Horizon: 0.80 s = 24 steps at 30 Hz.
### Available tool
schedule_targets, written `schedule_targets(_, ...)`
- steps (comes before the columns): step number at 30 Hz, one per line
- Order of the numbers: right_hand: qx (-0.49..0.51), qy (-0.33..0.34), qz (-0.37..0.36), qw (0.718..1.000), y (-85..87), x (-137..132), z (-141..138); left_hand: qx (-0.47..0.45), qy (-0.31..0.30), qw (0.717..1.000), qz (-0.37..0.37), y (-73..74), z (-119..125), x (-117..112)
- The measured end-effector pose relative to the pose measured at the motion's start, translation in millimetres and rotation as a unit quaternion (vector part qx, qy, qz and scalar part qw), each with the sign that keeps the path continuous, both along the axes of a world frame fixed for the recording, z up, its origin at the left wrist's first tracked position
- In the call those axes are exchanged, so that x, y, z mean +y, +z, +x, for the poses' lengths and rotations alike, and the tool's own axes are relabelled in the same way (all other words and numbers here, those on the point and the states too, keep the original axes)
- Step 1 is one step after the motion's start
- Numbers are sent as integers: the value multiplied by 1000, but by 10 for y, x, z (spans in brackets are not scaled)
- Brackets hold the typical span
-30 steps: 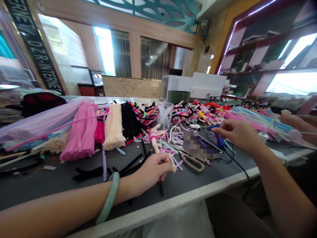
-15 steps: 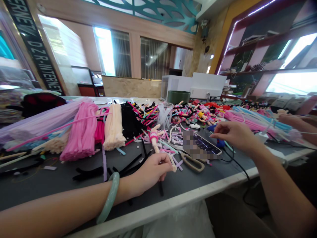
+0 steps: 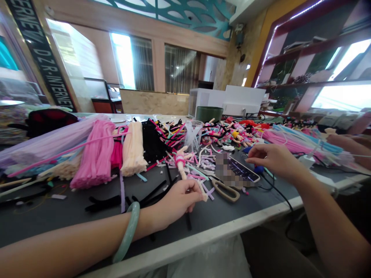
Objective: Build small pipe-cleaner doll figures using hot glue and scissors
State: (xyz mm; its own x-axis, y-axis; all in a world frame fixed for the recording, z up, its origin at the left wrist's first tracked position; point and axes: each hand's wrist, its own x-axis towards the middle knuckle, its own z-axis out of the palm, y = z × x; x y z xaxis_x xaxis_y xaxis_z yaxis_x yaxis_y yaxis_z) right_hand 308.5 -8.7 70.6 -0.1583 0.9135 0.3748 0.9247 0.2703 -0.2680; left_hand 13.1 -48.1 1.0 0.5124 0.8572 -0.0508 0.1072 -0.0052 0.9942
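Pinching the pipe-cleaner doll (image 3: 181, 162) low down, my left hand (image 3: 176, 202) holds it above the surface (image 3: 72, 216); it seems light and bendy, safest held at the wrapped waist. My right hand (image 3: 275, 160), half open and empty, hovers near the phone (image 3: 242, 170), past the scissors (image 3: 224, 191).

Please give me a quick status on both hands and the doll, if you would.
Left hand pinching pipe-cleaner doll. Right hand open above smartphone. Scissors beside smartphone.
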Motion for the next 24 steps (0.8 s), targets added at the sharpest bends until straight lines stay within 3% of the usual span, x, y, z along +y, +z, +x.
schedule_targets(12,-35,22,-24,999,50,-134,-231,35,19,999,8,109,-3,-56)
schedule_targets(17,12,121,-89,989,-48,-228,-600,16,15,1000,1,104,-18,-48)
schedule_targets(24,100,244,-147,953,-214,-308,-1001,-32,6,999,-7,36,-28,-17)
